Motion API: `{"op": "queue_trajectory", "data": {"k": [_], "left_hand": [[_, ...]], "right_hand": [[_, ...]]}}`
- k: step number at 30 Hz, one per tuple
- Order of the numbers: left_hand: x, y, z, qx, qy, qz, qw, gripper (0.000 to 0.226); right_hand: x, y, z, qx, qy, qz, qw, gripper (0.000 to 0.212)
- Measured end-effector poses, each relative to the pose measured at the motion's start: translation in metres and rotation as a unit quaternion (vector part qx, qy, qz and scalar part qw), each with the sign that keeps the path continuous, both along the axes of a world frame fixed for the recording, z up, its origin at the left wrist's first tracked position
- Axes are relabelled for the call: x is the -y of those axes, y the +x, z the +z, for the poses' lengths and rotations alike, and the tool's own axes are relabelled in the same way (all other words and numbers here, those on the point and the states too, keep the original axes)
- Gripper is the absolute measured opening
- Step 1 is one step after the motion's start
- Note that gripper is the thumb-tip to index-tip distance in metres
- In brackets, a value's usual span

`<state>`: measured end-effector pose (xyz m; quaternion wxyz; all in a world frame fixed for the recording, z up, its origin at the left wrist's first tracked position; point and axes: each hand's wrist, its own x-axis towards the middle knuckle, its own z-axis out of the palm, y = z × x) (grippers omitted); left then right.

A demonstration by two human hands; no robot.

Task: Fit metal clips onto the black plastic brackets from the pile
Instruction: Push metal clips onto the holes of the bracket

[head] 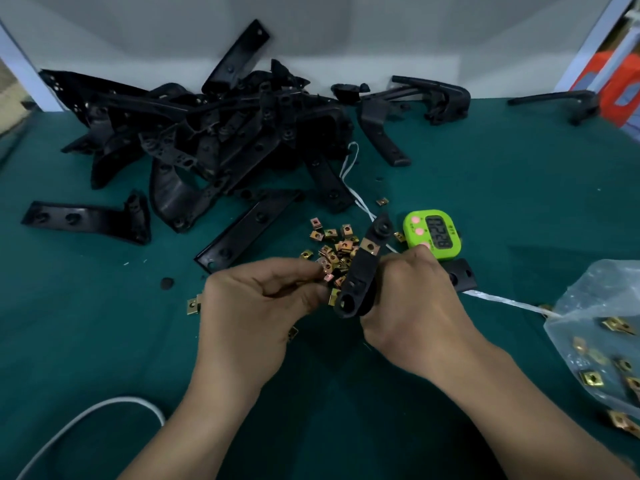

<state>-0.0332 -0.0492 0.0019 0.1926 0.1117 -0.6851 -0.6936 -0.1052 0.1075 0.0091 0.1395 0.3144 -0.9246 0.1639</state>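
Note:
My right hand (412, 306) grips a black plastic bracket (363, 271) and holds it tilted over the green table. A brass clip (370, 245) sits on the bracket's upper part. My left hand (252, 306) pinches a small metal clip (333, 295) against the bracket's lower end and holds a few more clips at its fingertips. Behind the hands lies a heap of loose brass clips (334, 245). The big pile of black brackets (214, 133) fills the back left of the table.
A green digital timer (433, 233) stands right of the clip heap. At the right edge lies a clear plastic bag of clips (602, 348). More brackets (433, 95) lie along the back wall. A white cable (86, 414) curves at the front left, and white string (502, 301) runs to the bag.

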Motion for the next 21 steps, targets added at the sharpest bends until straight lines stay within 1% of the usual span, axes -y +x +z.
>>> {"op": "queue_trajectory", "data": {"k": [5,7,10,13,16,18,21], "left_hand": [[-0.001,0.001,-0.003,0.003,0.029,-0.018,0.999,0.038],[-0.001,0.002,-0.001,0.013,0.058,-0.024,0.998,0.039],[0.000,0.003,0.000,0.021,0.089,-0.039,0.995,0.031],[0.000,0.005,0.001,0.026,0.088,-0.035,0.995,0.018],[0.000,0.006,0.004,0.049,0.106,-0.072,0.991,0.005],[0.002,0.007,0.006,0.062,0.120,-0.096,0.986,0.024],[0.004,0.008,0.006,0.063,0.113,-0.095,0.987,0.029]], "right_hand": [[0.002,0.000,-0.002,0.023,-0.010,0.009,1.000,0.069],[0.000,-0.001,-0.003,0.030,-0.008,0.005,1.000,0.063],[0.000,-0.003,-0.003,0.050,-0.005,0.002,0.999,0.047],[-0.001,-0.002,0.001,0.063,-0.009,0.004,0.998,0.043],[-0.001,-0.002,0.003,0.076,0.006,0.008,0.997,0.037],[-0.001,-0.001,0.005,0.079,0.013,0.013,0.997,0.037],[-0.001,0.000,0.006,0.083,0.018,0.022,0.996,0.038]]}}
